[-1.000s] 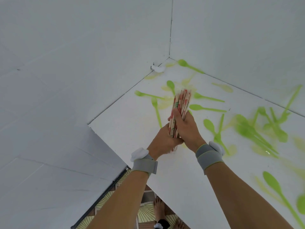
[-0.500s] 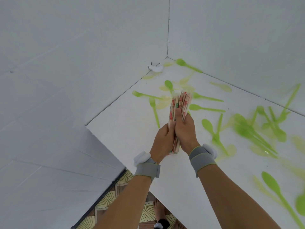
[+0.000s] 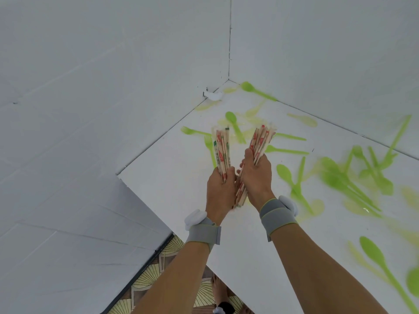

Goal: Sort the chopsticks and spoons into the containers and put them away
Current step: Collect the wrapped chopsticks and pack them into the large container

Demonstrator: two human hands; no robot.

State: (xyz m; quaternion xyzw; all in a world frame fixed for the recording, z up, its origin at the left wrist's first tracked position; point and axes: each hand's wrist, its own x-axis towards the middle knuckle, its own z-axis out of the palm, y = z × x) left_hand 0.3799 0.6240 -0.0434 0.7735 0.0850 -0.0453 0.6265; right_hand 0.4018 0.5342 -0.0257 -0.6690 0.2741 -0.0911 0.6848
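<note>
Wrapped wooden chopsticks are split into two bundles above the white table [image 3: 172,177]. My left hand [image 3: 221,189] grips the left chopstick bundle [image 3: 221,148], which stands nearly upright. My right hand [image 3: 257,177] grips the right chopstick bundle [image 3: 260,143], which leans to the right, its lower ends sticking out below the hand. Together the bundles form a V. Several green plastic spoons [image 3: 285,173] and forks [image 3: 192,131] lie scattered on the table behind and to the right. No container is in view.
White walls meet at a corner [image 3: 229,78] behind the table, with a small white blob [image 3: 213,95] at its base. The table's left edge drops to a patterned floor [image 3: 149,275], where my bare feet show. More green spoons [image 3: 374,254] lie at the near right.
The single bundle held by both hands has been parted into two, one in each hand, and their tops have spread apart.
</note>
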